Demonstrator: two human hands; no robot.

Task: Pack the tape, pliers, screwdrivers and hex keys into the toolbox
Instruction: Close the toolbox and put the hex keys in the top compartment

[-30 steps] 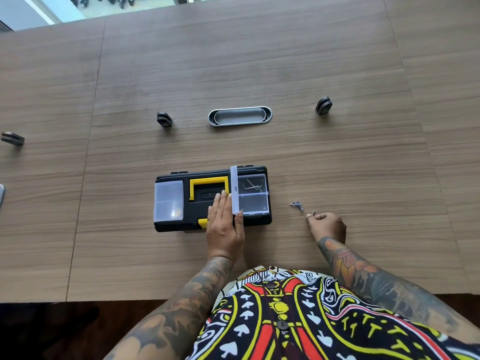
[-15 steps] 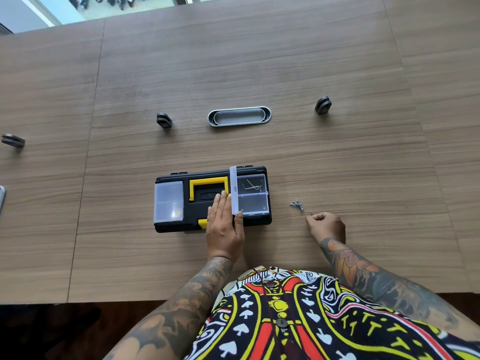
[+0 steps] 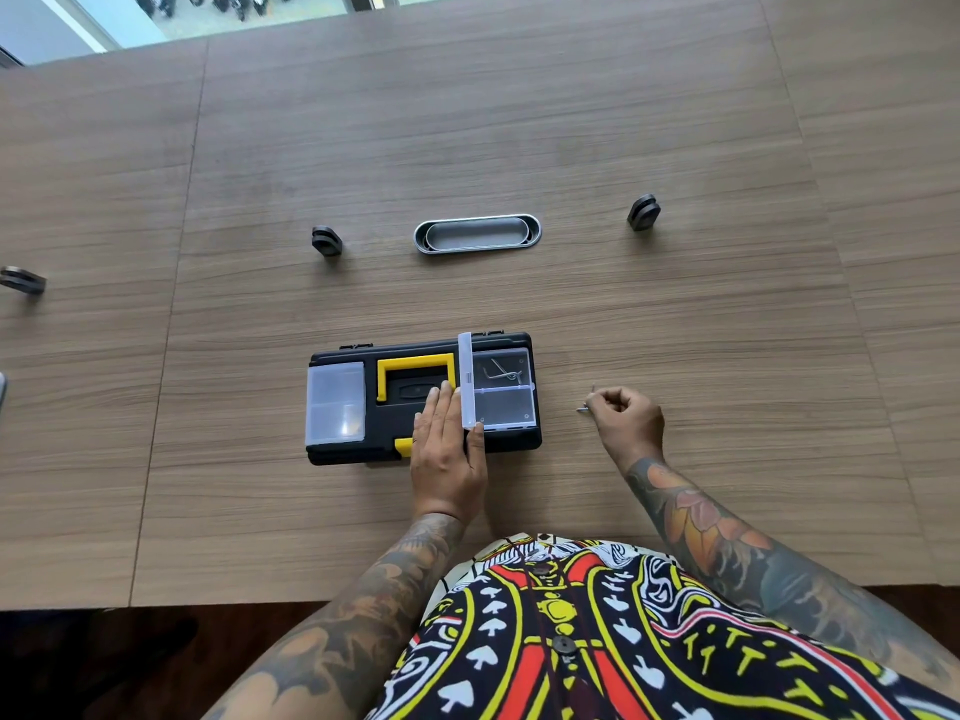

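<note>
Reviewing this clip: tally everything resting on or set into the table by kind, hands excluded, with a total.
Toolbox: 1
Small black clamp-like fittings: 3
Oval metal grommet tray: 1
Loose hex keys pinched by the right hand, small and partly hidden: at least 1
Total: at least 6
The left hand rests on the toolbox.

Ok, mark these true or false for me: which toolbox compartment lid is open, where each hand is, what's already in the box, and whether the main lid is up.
1. The small clear lid on the right side of the toolbox stands open. True.
2. The left hand rests on the toolbox. True.
3. The right hand is inside the open compartment. False: it is over the table, right of the box, pinching small hex keys.
4. The open compartment is empty. False: metal hex keys lie in its far section.
5. The main lid is raised. False: it is down.
</note>
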